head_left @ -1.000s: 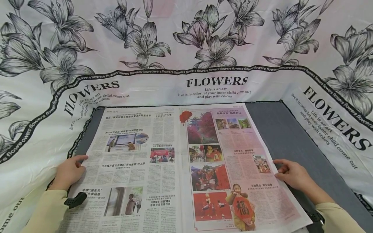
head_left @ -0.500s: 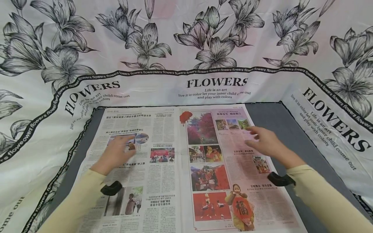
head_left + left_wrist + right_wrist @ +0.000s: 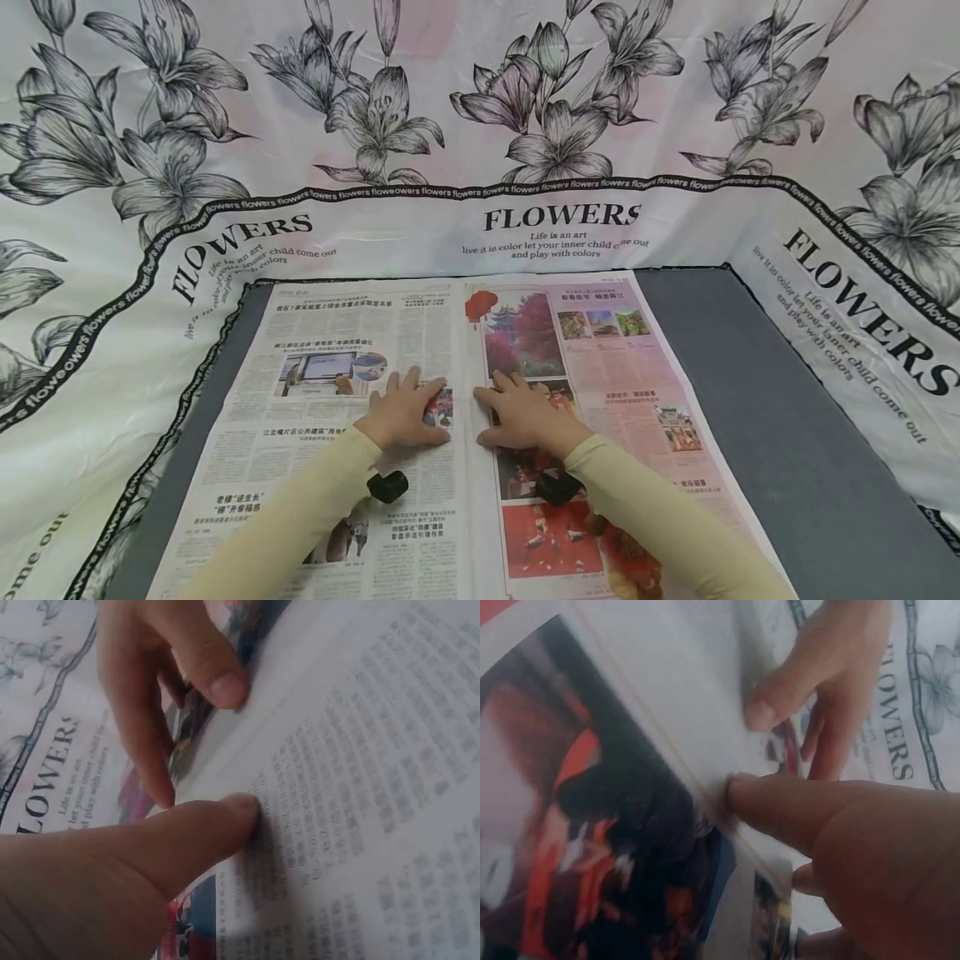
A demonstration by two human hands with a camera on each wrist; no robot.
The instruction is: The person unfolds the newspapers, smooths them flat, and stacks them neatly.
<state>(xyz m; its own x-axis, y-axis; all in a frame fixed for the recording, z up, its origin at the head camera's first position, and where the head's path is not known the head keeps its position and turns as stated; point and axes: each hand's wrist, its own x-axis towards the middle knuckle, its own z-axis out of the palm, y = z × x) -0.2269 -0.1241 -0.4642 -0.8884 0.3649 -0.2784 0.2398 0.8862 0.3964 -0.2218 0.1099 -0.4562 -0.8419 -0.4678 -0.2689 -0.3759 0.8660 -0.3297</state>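
An unfolded newspaper (image 3: 420, 467) lies flat, with text columns on its left page and red-toned photos on its right page. My left hand (image 3: 405, 412) rests on the left page beside the centre fold, fingers spread. Across the fold, my right hand (image 3: 528, 414) touches the photo strip of the right page, its fingers also spread. Both thumbs point inward toward the fold. In the left wrist view the left thumb (image 3: 217, 825) presses on the printed text. The right thumb (image 3: 772, 802) meets the paper by a photo border in the right wrist view. Neither hand grips anything.
The newspaper lies on a dark grey tabletop (image 3: 765, 417), which shows along its left and right sides. A white cloth (image 3: 397, 233) printed with flowers and lettering rises behind and around the table. Black bands (image 3: 387, 487) sit at both wrists.
Both hands have left the newspaper's outer side edges and moved inward over the pages. They have come down on either side of the centre fold. The newspaper has stayed nearly in place.
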